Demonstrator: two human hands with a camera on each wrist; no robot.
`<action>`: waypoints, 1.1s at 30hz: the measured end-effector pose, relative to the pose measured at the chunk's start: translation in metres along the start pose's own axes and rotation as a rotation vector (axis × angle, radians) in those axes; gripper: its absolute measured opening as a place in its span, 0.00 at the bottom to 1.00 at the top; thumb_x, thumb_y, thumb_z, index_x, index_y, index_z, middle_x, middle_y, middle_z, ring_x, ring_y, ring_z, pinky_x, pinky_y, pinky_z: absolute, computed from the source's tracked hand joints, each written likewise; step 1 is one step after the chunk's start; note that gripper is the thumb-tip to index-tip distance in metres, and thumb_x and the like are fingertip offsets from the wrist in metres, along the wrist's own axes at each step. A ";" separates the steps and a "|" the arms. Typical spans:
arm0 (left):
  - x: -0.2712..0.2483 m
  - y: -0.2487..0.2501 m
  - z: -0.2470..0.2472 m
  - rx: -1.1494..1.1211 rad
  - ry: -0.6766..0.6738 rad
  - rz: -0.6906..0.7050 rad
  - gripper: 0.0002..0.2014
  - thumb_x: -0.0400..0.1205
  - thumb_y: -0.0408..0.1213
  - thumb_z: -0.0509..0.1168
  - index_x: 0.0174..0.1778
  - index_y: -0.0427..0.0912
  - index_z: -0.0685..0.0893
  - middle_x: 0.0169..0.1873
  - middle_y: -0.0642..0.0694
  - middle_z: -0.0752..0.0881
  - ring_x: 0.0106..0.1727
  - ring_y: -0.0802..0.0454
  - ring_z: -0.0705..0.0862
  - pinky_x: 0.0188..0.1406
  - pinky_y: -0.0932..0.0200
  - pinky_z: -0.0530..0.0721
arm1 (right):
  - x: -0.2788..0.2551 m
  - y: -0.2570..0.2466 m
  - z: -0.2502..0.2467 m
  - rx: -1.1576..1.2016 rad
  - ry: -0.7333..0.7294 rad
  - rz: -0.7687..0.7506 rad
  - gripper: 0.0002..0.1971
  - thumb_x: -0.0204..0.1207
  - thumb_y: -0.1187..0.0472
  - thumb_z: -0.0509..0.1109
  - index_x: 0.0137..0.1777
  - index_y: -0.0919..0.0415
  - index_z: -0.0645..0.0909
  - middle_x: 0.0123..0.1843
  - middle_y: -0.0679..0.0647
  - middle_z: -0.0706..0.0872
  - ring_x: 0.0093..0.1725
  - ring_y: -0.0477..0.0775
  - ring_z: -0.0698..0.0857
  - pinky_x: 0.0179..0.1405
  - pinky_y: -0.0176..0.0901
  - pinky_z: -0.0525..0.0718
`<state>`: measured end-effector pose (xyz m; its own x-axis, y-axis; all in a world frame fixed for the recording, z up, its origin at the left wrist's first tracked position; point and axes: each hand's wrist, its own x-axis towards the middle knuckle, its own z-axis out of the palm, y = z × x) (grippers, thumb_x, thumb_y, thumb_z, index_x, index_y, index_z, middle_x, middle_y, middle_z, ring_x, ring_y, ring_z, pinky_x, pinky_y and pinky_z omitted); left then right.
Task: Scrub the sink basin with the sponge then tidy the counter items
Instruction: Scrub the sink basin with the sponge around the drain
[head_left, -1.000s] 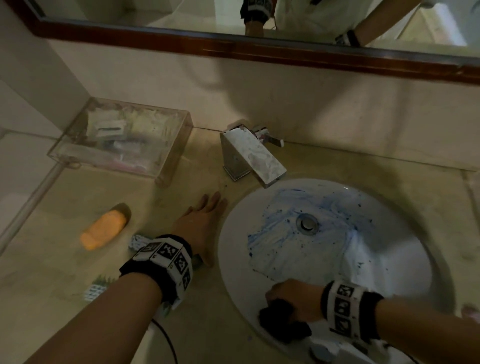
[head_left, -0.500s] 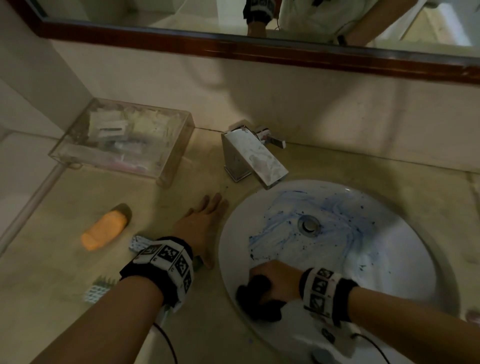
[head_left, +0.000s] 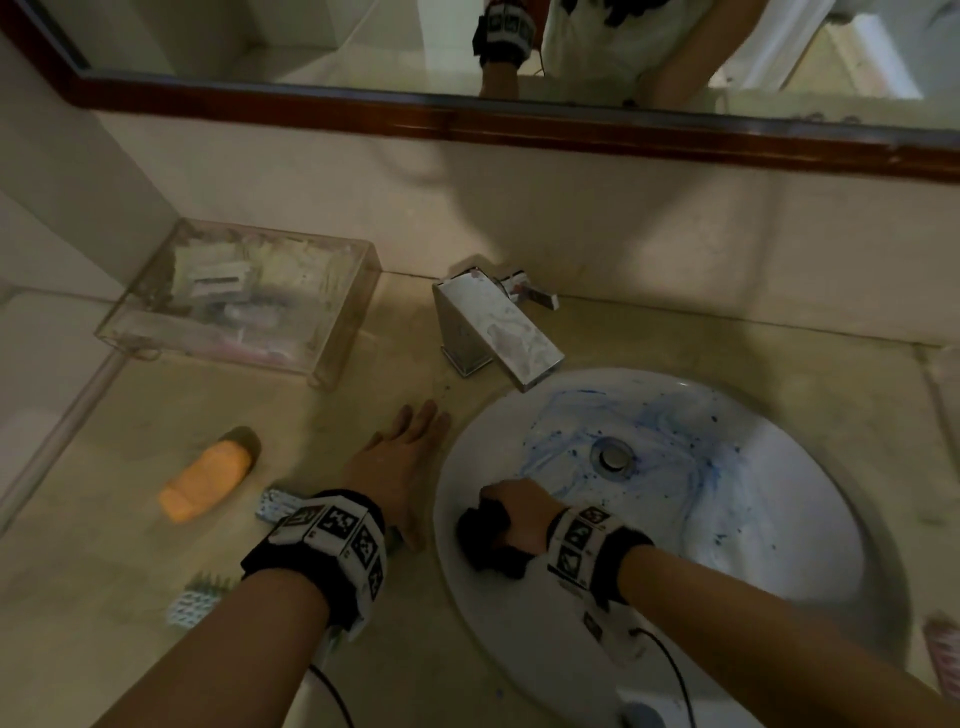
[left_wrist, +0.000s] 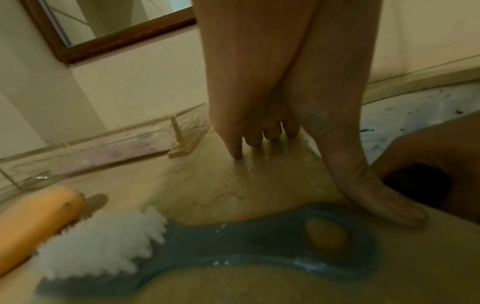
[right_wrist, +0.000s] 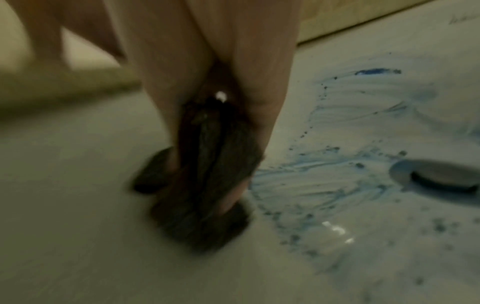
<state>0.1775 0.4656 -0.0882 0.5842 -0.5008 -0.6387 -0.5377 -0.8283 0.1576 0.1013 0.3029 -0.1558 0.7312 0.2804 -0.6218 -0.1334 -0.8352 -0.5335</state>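
Observation:
My right hand (head_left: 511, 512) grips a dark sponge (head_left: 483, 540) and presses it on the near-left wall of the white sink basin (head_left: 810, 519). In the right wrist view the sponge (right_wrist: 205, 181) bulges out between my curled fingers. Blue smears (head_left: 561, 447) and specks spread around the metal drain (head_left: 613, 457), which the right wrist view shows as the drain (right_wrist: 441, 176). My left hand (head_left: 400, 462) rests flat on the counter left of the basin, fingers straight; its fingertips (left_wrist: 237, 154) touch the stone. An orange bottle (head_left: 205, 480) lies further left.
A square chrome tap (head_left: 493, 327) overhangs the basin's far rim. A clear plastic box (head_left: 244, 291) of toiletries stands at the back left. Blister packs (head_left: 192, 605) lie beside my left wrist. A blue brush with white bristles (left_wrist: 182, 244) lies under that wrist. A mirror (head_left: 467, 52) runs above.
My right hand has dragged the sponge from the basin's near rim to the left and up the wall toward the blue smear. The left hand has stayed planted on the counter.

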 end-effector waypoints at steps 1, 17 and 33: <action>0.000 0.000 0.000 -0.007 0.008 0.002 0.71 0.57 0.48 0.84 0.83 0.49 0.35 0.83 0.50 0.32 0.85 0.45 0.35 0.86 0.42 0.50 | -0.006 -0.003 0.006 0.029 -0.037 -0.047 0.09 0.78 0.60 0.68 0.52 0.65 0.78 0.51 0.65 0.82 0.50 0.56 0.80 0.48 0.45 0.74; -0.001 -0.001 0.000 -0.016 0.012 0.013 0.71 0.59 0.47 0.84 0.83 0.49 0.33 0.83 0.52 0.30 0.85 0.47 0.33 0.87 0.45 0.47 | 0.023 0.013 -0.020 0.138 0.187 0.209 0.12 0.79 0.61 0.66 0.61 0.64 0.76 0.65 0.66 0.80 0.64 0.63 0.80 0.62 0.51 0.77; -0.002 -0.001 0.000 -0.021 0.025 0.007 0.71 0.58 0.46 0.84 0.83 0.49 0.34 0.82 0.54 0.29 0.85 0.48 0.33 0.86 0.45 0.48 | 0.031 0.026 -0.023 0.102 0.283 0.297 0.25 0.81 0.63 0.63 0.77 0.61 0.64 0.70 0.68 0.75 0.69 0.66 0.77 0.67 0.53 0.76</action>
<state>0.1765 0.4672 -0.0874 0.5958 -0.5122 -0.6186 -0.5290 -0.8298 0.1776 0.1361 0.2787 -0.1760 0.8039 -0.1179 -0.5829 -0.4208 -0.8053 -0.4176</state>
